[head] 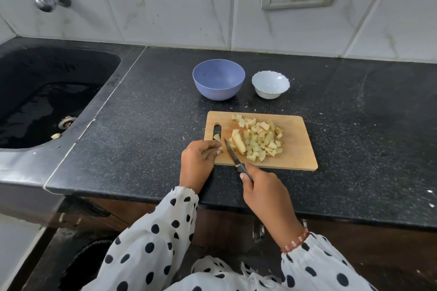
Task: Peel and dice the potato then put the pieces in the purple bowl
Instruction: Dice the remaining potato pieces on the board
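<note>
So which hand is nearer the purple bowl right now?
Left. The left hand sits at the cutting board's near-left corner, almost straight below the purple bowl. The right hand, holding the knife, is off the board, nearer the counter edge.

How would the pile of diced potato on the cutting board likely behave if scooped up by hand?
The diced potato lies as many small loose cubes, so it would probably scatter, not lift as one. Cut faces look moist, so likely a bit slippery. One larger uncut slab beside the knife seems firm and should lift whole.
</note>
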Tool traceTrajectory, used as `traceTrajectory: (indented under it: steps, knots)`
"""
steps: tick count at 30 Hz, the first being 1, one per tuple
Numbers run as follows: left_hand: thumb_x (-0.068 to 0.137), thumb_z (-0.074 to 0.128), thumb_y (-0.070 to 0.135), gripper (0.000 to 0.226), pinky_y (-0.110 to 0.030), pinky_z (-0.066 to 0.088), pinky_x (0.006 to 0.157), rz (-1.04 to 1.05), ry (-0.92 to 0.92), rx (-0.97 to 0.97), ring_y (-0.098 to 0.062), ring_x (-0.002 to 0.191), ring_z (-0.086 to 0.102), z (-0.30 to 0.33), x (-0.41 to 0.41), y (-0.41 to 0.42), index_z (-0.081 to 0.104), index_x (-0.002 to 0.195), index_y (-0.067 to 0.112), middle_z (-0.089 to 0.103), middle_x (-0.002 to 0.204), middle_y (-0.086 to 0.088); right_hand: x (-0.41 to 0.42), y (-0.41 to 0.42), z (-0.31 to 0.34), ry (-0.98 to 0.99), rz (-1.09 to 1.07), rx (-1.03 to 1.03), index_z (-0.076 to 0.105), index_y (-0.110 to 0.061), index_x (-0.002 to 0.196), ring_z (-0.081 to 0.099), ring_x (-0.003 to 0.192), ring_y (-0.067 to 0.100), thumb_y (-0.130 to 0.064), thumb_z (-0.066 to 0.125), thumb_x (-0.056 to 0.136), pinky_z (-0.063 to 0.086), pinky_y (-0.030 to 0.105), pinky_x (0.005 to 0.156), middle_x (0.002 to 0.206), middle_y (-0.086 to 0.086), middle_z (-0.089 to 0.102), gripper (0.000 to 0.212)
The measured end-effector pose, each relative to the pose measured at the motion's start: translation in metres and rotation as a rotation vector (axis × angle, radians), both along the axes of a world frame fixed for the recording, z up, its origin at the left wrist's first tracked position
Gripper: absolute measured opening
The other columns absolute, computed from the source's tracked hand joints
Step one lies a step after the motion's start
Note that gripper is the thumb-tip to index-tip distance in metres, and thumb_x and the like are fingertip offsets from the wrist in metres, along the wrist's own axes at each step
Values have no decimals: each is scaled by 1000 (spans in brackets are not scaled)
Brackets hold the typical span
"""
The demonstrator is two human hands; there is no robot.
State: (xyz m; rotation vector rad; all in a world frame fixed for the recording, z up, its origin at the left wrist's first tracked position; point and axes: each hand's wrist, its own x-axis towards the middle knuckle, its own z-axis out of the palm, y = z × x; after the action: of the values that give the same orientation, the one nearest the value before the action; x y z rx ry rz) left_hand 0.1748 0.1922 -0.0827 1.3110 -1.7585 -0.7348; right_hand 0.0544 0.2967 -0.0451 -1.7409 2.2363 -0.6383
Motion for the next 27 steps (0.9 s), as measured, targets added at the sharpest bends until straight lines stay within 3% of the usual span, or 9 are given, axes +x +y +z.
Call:
traceTrajectory:
  steps: [4,7,16,19,24,27]
  knots:
    - [75,74,13,19,-6,28,81,64,-94,-90,-11,90,48,-8,3,-3,71,93,12,62,90,1,9,0,1,-33,16,-4,41,-24,138,59,89,16,-33,35,100,38,23,64,97,1,65,40]
    - [77,71,8,13,-22,38,82,70,-99,-102,-16,87,53,-10,4,-4,72,90,8,60,88,-4,13,-3,2,24,39,25,39,-23,140,59,90,17,-32,34,100,38,24,64,98,1,64,41]
    - [75,71,2,8,0,33,73,59,-100,-118,-10,79,50,-11,4,-6,73,82,6,60,85,-7,17,-1,-1,212,92,84,37,-18,137,63,87,14,-27,35,100,42,24,63,99,0,66,38]
    - [75,71,2,8,0,34,72,57,-101,-114,-10,80,51,-11,4,-6,74,82,6,61,86,-7,16,-5,-1,231,90,96,38,-18,136,63,87,15,-26,37,100,39,23,61,100,0,66,37]
    - [76,71,2,8,1,32,76,53,-92,-113,-12,81,52,-10,4,-5,73,82,6,60,86,-8,14,9,-8,364,118,104,24,-18,145,62,75,16,-22,34,100,33,24,50,91,1,64,46]
    - [76,70,3,8,-10,33,78,42,-100,-120,-13,83,51,-10,4,-5,73,82,8,60,85,-6,6,10,-6,352,90,70,28,-21,145,62,73,14,-26,31,101,34,23,51,89,-1,65,44]
